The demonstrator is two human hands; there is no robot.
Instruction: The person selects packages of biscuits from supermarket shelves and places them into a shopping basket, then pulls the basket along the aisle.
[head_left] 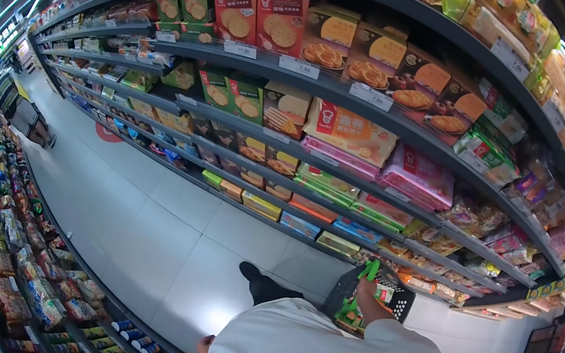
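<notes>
My right hand (367, 292) is closed around the green handle (372, 268) of a dark shopping basket (404, 301), which hangs at my right side. Several colourful packages (350, 315) lie inside, partly hidden by my forearm. Low at my other side, my left hand (205, 345) shows only in part beside my white shirt, and its fingers are too hidden to read. The nearest goods to it are blue canisters (139, 341) on the low shelf.
Long shelves (220, 50) of boxed biscuits (283, 23) and bagged snacks curve across the front and right. Another snack shelf (14, 262) runs along the left. Between them a tiled aisle (168, 233) leads back to another person (23, 110).
</notes>
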